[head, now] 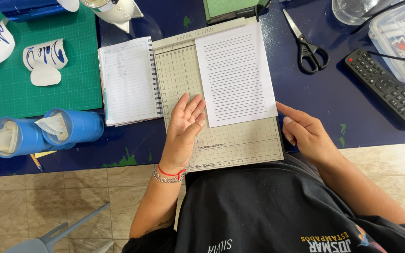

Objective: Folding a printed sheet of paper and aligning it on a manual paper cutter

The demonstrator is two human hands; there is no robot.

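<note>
**Squaring sheet on cutter**

My left hand (185, 122) lies flat, fingers spread, on the cutter (240, 145) bed, fingertips touching the lined sheet's (235, 72) lower left corner. My right hand (303, 133) rests at the cutter's right edge, index finger pointing at the sheet's lower right corner, pinching nothing. The sheet lies on the cutter's upper right part, slightly tilted. To do this well I'd judge: match sheet edge to grid lines, press flat, keep fingers off the blade side. Notebook (127, 79) touches the cutter's left edge; scissors (308, 44) well apart
</note>
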